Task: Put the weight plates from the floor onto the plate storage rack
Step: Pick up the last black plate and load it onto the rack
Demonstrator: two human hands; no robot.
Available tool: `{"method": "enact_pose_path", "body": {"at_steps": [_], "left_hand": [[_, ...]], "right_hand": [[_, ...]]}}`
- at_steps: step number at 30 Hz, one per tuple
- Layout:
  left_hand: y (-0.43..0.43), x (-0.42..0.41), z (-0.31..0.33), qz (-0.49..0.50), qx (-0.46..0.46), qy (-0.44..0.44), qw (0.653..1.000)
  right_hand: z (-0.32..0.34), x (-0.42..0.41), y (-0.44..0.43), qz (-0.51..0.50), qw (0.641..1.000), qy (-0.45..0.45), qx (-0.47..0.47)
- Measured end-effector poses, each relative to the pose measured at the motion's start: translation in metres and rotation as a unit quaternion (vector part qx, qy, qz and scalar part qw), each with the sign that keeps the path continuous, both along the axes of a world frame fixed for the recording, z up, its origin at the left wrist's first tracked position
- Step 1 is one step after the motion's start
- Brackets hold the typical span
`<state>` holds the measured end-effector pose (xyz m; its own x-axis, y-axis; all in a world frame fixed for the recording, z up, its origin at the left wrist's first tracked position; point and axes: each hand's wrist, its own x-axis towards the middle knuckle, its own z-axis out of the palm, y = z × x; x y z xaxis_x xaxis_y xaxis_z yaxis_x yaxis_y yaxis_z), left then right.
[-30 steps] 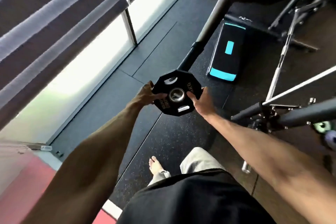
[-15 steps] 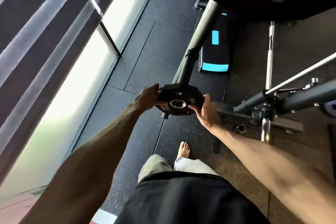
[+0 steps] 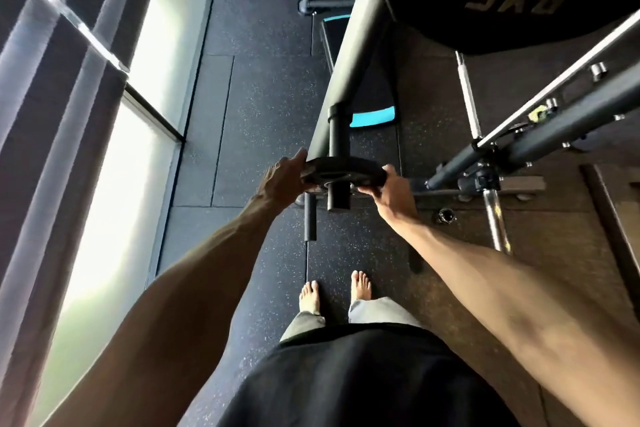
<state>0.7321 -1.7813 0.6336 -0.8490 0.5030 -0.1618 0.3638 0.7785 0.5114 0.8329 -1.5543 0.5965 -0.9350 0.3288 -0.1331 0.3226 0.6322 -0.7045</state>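
Looking down through the head camera, you have the small weight plate (image 3: 346,173) threaded onto a black peg (image 3: 337,199) of the rack (image 3: 349,62), with the peg's end poking out of the centre hole toward you. Your left hand (image 3: 282,178) grips the plate's left rim and your right hand (image 3: 389,192) grips its right rim. The fingers of both are curled round the edge, so the plate hangs between them, seen nearly edge-on. I judge this plate about halfway home: it is on the peg but not yet slid back toward the rack, and you have not let go. A large plate marked 5KG (image 3: 519,0) sits high at the right, close to the camera and apparently on the rack already. No loose plate shows on the floor in this view, so how many are left cannot be told from here. A second, thinner peg (image 3: 309,218) sticks out just left of and below the one in use, with nothing on it. The floor (image 3: 263,107) is dark speckled rubber tile with seams; toward the right it turns to a brownish surface. Your bare feet (image 3: 309,295) stand on the rubber below the plate. A black step platform (image 3: 374,114) with a teal edge lies behind the rack. A chrome barbell (image 3: 467,90) rests beyond at the right, and frosted window panes (image 3: 114,191) with a dark slatted blind (image 3: 52,73) run along the left.
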Motion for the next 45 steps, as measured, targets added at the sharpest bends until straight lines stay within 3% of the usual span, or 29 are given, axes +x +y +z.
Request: {"method": "enact_pose_path", "body": {"at_steps": [7, 14, 17, 21, 23, 24, 27, 29, 33, 35, 40, 45], "left_hand": [[0.025, -0.052, 0.008, 0.027, -0.017, 0.054, 0.998], [0.044, -0.074, 0.005, 0.068, -0.051, 0.088, 0.992], [0.047, -0.074, 0.005, 0.126, -0.052, 0.018, 0.99], [0.043, -0.064, 0.015, 0.204, -0.11, -0.196, 0.953], [0.04, -0.047, 0.022, 0.144, -0.181, -0.269, 0.935], [0.041, -0.039, 0.023, 0.11, -0.196, -0.26, 0.939], [0.06, -0.021, 0.029, 0.025, -0.201, -0.155, 0.967], [0.081, -0.009, 0.037, -0.03, -0.253, -0.081, 0.964], [0.132, 0.024, 0.042, -0.174, -0.351, 0.058, 0.918], [0.163, 0.044, 0.035, -0.213, -0.371, 0.081, 0.9], [0.263, 0.127, 0.011, -0.232, -0.332, -0.006, 0.914], [0.376, 0.236, -0.01, -0.306, -0.308, -0.062, 0.899]], "right_hand": [[0.008, -0.06, 0.011, -0.082, 0.991, -0.085, 0.057], [0.015, -0.096, 0.003, -0.171, 0.961, -0.188, 0.11], [0.017, -0.097, -0.001, -0.186, 0.951, -0.22, 0.112], [0.015, -0.081, -0.007, -0.153, 0.953, -0.234, 0.115], [0.014, -0.067, -0.01, -0.114, 0.959, -0.24, 0.099], [0.013, -0.058, -0.011, -0.094, 0.961, -0.243, 0.092], [0.011, -0.028, -0.004, -0.045, 0.96, -0.263, 0.083], [0.006, -0.005, 0.007, -0.03, 0.96, -0.271, 0.071], [0.001, 0.053, 0.045, -0.065, 0.958, -0.274, 0.048], [-0.005, 0.088, 0.071, -0.091, 0.959, -0.267, 0.033], [-0.012, 0.205, 0.148, -0.162, 0.949, -0.27, -0.014], [-0.022, 0.331, 0.234, -0.23, 0.92, -0.313, -0.053]]}}
